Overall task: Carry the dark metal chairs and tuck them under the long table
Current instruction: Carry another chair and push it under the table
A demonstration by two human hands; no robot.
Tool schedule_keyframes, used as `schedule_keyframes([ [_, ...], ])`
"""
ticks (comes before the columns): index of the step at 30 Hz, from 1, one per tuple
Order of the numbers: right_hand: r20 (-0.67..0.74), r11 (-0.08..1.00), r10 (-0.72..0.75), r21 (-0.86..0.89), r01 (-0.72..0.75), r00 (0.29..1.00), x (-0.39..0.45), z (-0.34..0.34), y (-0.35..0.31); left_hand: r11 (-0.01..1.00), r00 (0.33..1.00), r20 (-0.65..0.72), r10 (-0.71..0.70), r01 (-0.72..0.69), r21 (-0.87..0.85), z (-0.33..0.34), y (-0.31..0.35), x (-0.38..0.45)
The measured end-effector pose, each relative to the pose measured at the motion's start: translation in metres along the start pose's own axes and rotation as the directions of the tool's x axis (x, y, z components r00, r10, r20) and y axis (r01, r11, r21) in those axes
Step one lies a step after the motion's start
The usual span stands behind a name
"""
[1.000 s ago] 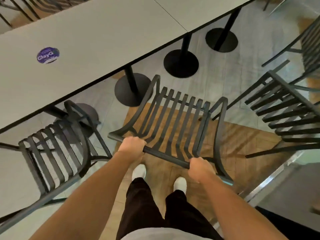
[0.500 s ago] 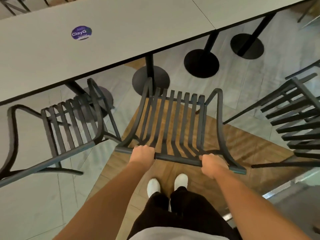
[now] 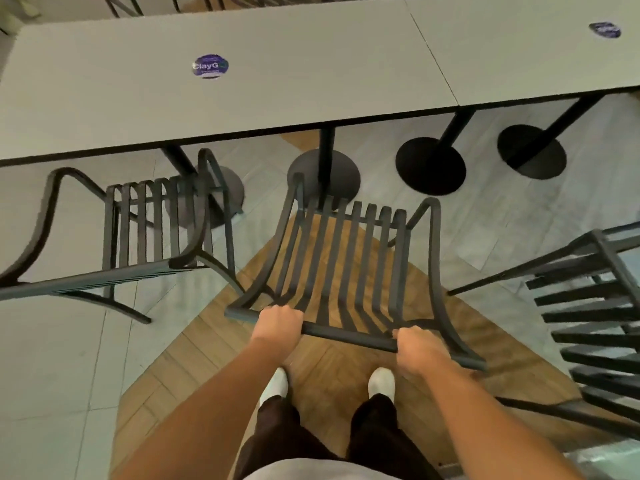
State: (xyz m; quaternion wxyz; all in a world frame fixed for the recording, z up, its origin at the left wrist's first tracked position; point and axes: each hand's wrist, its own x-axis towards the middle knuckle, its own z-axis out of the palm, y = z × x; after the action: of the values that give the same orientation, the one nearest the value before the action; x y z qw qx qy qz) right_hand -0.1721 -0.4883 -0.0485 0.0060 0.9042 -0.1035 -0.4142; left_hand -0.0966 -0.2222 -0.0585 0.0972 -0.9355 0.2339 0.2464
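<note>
Nearest to us, both hands are curled round the top rail of the dark slatted metal chair (image 3: 349, 268): our left hand (image 3: 278, 322) grips the rail toward its left end, and our right hand (image 3: 417, 346) grips it toward the right end, sitting slightly closer to us than the left. The rail runs across us from left to right, a little skewed, and the chair's slatted seat stretches straight away from our hands toward the long pale grey table (image 3: 242, 88). That is the relation the coming push turns on, we judge: the chair lies directly ahead, its front edge near the round black pedestal base (image 3: 343, 174) but not yet under the tabletop edge. We would drive it forward, and the left front leg looks close enough to that base to catch. The chair is dark, matte, with curved armrests and parallel slats that show the wooden floor panel (image 3: 311, 372) beneath. To our left a second dark slatted metal chair (image 3: 152, 230) stands with its front partly under the tabletop; to our right a third dark chair (image 3: 595, 317) waits well apart from the table. On the tabletop sits a round purple sticker (image 3: 210, 66).
</note>
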Motion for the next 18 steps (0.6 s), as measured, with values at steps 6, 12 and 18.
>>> schedule_keyframes([
  [6, 0.007, 0.993, -0.083, -0.079, 0.083, 0.997, 0.024, -0.015, 0.071, 0.988, 0.991, 0.045, -0.130, 0.133, -0.082, -0.008, 0.071, 0.006],
  [12, -0.015, 0.974, -0.164, -0.162, 0.160, 0.986, 0.046, -0.038, 0.124, 0.963, 0.975, 0.081, -0.206, 0.217, -0.158, -0.020, 0.127, 0.021],
  [18, -0.009, 0.958, -0.215, -0.197, 0.209, 0.977, 0.071, -0.065, 0.144, 0.952, 0.965, 0.117, -0.234, 0.252, -0.175, -0.033, 0.142, 0.044],
])
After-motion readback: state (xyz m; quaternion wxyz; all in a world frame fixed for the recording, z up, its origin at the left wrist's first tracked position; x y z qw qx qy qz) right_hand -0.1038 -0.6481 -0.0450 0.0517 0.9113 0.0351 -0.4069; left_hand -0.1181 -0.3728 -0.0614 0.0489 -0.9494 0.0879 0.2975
